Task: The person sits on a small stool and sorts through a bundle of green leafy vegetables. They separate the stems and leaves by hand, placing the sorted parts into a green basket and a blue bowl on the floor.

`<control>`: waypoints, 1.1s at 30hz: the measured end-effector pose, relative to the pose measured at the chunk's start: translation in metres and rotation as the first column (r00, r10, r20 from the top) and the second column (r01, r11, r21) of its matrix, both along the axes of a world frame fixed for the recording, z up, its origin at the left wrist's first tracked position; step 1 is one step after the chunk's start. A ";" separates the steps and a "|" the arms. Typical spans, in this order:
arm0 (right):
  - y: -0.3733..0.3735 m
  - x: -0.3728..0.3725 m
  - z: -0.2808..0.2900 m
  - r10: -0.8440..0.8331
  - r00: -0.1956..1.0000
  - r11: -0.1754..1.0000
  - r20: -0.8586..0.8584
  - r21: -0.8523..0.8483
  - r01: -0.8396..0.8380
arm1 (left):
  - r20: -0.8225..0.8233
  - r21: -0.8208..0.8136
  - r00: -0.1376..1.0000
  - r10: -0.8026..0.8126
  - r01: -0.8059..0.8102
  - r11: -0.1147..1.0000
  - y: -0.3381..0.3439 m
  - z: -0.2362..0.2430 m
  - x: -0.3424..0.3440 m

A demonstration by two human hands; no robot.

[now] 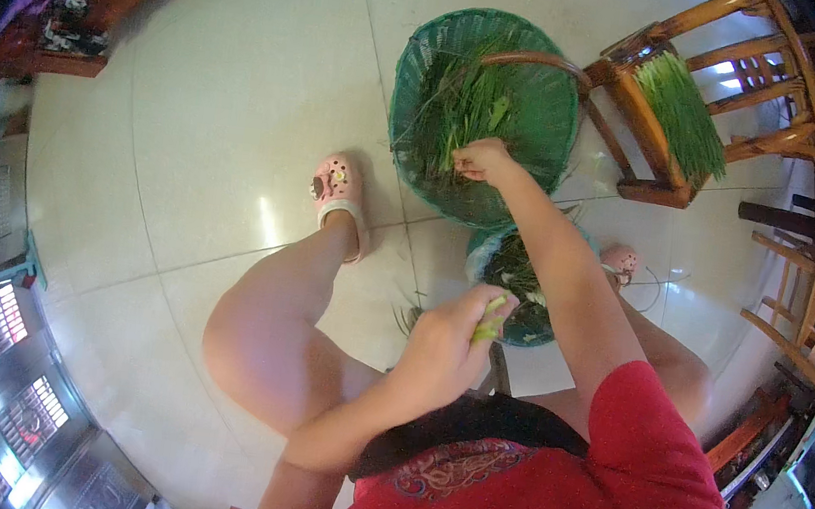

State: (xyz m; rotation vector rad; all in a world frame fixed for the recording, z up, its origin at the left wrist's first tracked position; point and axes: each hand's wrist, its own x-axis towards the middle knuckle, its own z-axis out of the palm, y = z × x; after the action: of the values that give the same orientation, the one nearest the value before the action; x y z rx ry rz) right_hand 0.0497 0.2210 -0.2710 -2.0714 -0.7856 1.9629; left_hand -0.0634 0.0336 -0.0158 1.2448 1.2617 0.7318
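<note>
Pale tiled floor [230, 134] stretches wide left of the green basket [550, 105], whose right rim nears the wooden chair [643, 131]; left grip [447, 350] clamped on green stalks [488, 324], right grip [485, 160] at the greens [480, 102] inside, whether closed I cannot tell

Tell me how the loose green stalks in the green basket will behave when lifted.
The green stalks will likely flex and droop, being long and thin. A pinch of them probably weighs little. They overlap loosely in the green basket, so neighbours may drag along.
</note>
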 end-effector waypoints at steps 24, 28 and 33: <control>-0.257 0.115 0.259 -0.005 0.977 0.775 -0.211 0.616 0.137 | -0.152 0.760 0.988 -0.016 0.128 0.638 -0.015 0.014 0.020; -0.283 0.121 0.246 0.058 0.993 0.722 -0.107 0.691 0.032 | -0.507 0.647 0.829 -0.238 0.548 0.530 -0.028 -0.015 0.040; -0.288 0.118 0.229 0.110 0.994 0.586 0.017 0.806 -0.078 | -0.434 0.656 0.864 -0.256 0.498 0.567 -0.046 -0.015 0.047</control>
State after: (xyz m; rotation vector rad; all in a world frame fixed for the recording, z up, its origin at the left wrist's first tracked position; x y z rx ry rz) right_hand 0.1673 -0.0672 -0.0424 -1.4250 -1.4627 1.2486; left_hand -0.0160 -0.0120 -0.0308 2.3237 0.8377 0.7883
